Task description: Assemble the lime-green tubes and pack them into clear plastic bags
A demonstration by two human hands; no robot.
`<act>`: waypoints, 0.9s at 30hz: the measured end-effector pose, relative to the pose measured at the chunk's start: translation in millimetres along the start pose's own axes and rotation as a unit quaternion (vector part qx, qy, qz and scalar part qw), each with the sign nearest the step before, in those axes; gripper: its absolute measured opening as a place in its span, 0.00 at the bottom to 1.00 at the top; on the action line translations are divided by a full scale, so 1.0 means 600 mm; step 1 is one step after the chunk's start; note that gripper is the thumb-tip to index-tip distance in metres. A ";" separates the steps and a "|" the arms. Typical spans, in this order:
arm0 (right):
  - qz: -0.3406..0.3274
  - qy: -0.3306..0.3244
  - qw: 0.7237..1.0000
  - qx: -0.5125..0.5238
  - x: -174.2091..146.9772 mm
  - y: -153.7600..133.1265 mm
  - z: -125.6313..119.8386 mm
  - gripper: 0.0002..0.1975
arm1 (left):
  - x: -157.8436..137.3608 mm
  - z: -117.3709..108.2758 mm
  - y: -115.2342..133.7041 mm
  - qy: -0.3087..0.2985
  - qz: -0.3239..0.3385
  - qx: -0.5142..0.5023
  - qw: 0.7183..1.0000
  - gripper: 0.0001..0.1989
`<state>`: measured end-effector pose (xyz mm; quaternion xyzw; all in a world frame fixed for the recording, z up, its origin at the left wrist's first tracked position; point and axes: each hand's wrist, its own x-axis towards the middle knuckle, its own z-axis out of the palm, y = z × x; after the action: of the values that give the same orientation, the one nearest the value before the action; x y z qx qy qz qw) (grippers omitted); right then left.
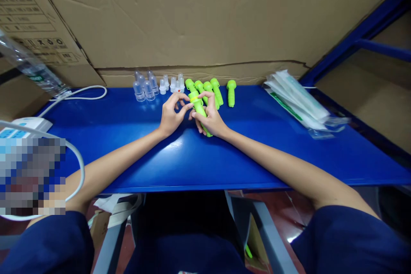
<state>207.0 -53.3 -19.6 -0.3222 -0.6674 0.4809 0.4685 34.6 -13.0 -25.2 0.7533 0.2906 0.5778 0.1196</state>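
Observation:
My right hand [214, 119] is wrapped round a lime-green flashlight-shaped piece [201, 112] with a ribbed handle and a wider head. A yellow band [194, 98] circles that head. At the head, the thumb and fingers of my left hand [172, 113] are closed in a pinch on its left side. The piece is held tilted above the table, head away from me. Just behind my hands lie several matching green pieces [215, 90], and one more green piece [231, 93] lies apart on their right.
Several clear plastic caps [148, 90] and small white-based parts [173, 84] stand at the back of the blue table [257, 150]. Plastic-wrapped packets [295, 98] lie right. A power strip [28, 126], white cable [81, 162] and plastic bottle [35, 70] are left. Cardboard [192, 21] walls the back.

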 end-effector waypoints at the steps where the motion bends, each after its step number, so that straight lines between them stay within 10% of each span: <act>1: 0.001 0.000 1.000 0.006 0.000 -0.001 0.000 0.26 | 0.000 0.000 0.000 -0.004 -0.002 -0.003 1.000 0.10; 27: 0.005 -0.022 0.999 0.031 0.013 0.013 -0.004 0.24 | -0.001 0.003 0.010 0.014 0.082 0.011 0.996 0.13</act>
<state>206.4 -42.8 -24.0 -0.3001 -0.6605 0.5109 0.4611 38.0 -17.7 -23.1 0.7679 0.2355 0.5927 0.0600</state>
